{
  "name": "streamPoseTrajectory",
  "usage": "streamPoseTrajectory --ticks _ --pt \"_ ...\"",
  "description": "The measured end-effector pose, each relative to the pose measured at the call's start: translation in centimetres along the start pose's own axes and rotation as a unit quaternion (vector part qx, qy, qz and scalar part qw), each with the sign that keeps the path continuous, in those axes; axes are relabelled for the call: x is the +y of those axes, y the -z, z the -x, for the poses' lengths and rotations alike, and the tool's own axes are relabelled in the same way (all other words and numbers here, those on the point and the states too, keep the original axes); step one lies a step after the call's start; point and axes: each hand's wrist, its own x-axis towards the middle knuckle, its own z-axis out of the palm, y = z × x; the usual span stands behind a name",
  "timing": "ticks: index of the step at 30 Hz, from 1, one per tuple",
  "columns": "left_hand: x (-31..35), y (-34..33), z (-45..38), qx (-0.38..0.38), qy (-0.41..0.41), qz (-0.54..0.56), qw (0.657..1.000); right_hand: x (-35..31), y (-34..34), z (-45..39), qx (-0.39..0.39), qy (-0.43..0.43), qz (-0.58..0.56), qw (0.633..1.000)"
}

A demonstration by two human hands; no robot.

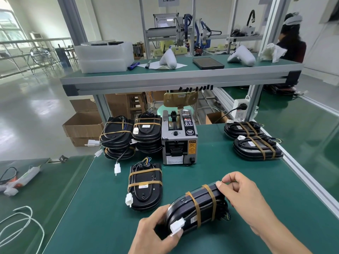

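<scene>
Gripping a glossy black oval housing (198, 208) banded with tan tape, both hands.

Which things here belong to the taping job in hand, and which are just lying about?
In the job: black taped unit, held by left hand and right hand; tape dispenser; stacked taped units.
Lying about: tablet; foam trays; cardboard box.

Bright, even daylight; floor glare left, wide-angle bending at edges.
</scene>
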Motion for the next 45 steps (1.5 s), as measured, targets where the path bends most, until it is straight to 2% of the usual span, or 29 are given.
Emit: streamPoseTrajectory --ticks 21,31,33,35,38,45 --pt "1.7 0.4 0.0 -0.004 0.011 0.025 1.0 1.2 -1.5 -0.4 0.026 0.004 -0.055 0.998" --pt "1.0 0.4 0.1 -0.015 0.019 0.02 1.0 3.8 -1.5 -0.2 0.036 -0.07 -0.093 0.993" --pt "0.8 0.3 0.0 -0.016 0.017 0.015 1.0 3.6 -1.3 0.1 0.015 -0.043 -0.12 0.992" --pt "0.6 0.3 0.0 -0.014 0.017 0.01 1.0 3.2 -1.1 0.3 -0.048 -0.011 -0.13 0.99" --pt "0.5 0.3 0.0 -0.014 0.02 0.01 1.0 2.6 -1.4 0.5 -0.131 -0.01 -0.143 0.981" --pt "0.5 0.2 0.0 -0.007 0.02 0.011 1.0 2.6 -1.8 0.7 -0.135 -0.001 -0.159 0.978"
